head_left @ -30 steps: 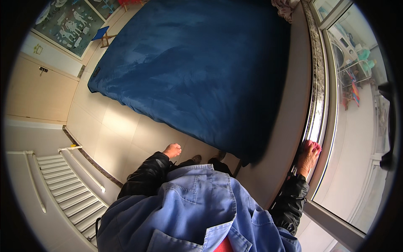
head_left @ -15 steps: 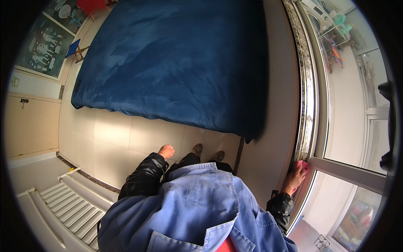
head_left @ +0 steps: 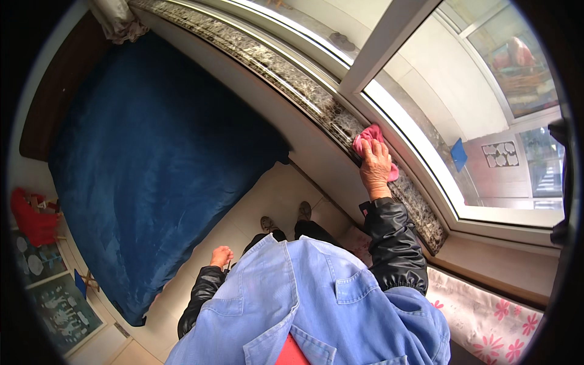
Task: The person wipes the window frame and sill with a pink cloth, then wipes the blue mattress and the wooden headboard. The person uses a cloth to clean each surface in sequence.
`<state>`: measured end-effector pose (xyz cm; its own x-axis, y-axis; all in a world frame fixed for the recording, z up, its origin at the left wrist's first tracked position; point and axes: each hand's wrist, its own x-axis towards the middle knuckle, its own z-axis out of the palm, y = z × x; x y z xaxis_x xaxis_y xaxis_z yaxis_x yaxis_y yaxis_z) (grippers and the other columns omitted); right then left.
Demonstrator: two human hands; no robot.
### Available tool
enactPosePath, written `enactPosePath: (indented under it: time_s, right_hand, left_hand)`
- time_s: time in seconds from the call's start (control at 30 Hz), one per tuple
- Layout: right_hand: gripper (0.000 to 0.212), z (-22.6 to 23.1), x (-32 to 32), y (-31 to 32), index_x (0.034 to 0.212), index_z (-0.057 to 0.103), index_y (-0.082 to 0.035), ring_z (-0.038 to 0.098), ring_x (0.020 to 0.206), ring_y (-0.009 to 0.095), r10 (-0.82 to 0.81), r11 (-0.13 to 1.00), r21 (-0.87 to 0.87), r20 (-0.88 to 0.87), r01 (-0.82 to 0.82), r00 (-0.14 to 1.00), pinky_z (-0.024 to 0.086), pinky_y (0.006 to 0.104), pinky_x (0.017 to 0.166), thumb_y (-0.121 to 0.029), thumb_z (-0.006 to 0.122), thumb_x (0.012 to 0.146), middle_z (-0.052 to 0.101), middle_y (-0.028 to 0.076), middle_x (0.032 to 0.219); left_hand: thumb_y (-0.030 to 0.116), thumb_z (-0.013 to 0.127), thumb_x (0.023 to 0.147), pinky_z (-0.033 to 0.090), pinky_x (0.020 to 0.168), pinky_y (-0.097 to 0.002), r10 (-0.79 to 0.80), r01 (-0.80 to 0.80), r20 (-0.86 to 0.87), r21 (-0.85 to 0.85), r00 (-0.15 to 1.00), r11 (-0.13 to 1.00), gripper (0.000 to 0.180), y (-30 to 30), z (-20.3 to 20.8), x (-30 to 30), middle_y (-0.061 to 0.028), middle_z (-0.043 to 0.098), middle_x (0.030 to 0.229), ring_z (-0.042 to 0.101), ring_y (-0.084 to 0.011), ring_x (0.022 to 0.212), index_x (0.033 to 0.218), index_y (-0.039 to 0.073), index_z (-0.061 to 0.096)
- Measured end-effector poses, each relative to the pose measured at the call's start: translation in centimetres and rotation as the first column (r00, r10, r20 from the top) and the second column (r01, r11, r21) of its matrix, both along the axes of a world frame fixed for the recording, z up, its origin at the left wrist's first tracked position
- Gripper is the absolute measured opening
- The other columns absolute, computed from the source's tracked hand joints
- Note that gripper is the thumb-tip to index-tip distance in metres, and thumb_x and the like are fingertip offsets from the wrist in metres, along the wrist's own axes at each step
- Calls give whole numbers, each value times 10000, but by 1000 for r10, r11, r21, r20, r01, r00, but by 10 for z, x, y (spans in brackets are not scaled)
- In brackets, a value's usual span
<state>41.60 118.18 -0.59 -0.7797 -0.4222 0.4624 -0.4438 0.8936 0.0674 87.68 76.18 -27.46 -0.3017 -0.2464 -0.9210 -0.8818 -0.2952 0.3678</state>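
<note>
Right hand: I see my right hand (head_left: 376,165) grasping a crumpled pink cloth (head_left: 367,134), fingers bunched over its folds.
Cloth: it sits on the long, speckled grey-brown stone sill (head_left: 420,213), close beside the pale metal window frame (head_left: 438,190).
Just changed: half a second ago the cloth was at the foot of the upright window post (head_left: 378,58); now it is slightly past it, nearer the sill's end. My head view has turned too, putting the bed with the dark blue cover (head_left: 152,158) on the left.
Meaning for the work: I judge that the wiping has reached a nearer stretch, with only a short length of stone left before the corner.
Left hand: my left hand (head_left: 221,256) hangs by the waist, loosely clenched, off the sill; I make out nothing in it.
</note>
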Motion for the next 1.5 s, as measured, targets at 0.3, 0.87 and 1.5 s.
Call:
enactPosePath:
  time_s: [0.3,0.87,1.5]
  right_hand:
    - [438,-89,61,194,1228,654,-151,559,1188,341,-429,903,-61,-51,426,902,474,469,956,-52,631,802,622,74,1262]
    - [548,-97,42,162,1230,629,-108,549,1105,412,-409,903,-102,94,417,908,484,485,975,24,642,697,590,160,1247]
    - [446,-99,-247,-220,1271,640,-195,581,1131,385,545,838,-39,117,-544,830,511,448,925,-91,650,838,615,164,1232]
  left_hand:
    - [119,554,915,556,664,-374,-556,484,-250,-295,793,823,122,-34,-104,-199,-90,717,933,690,-253,768,934,65,662]
    - [106,609,956,558,658,-303,-268,260,-122,-79,956,962,306,11,-90,-215,-71,732,961,697,-156,778,1254,35,622]
    - [127,600,951,558,709,-303,282,-284,-29,-106,959,953,314,111,-58,-70,-66,727,1007,693,-158,836,1253,42,622]
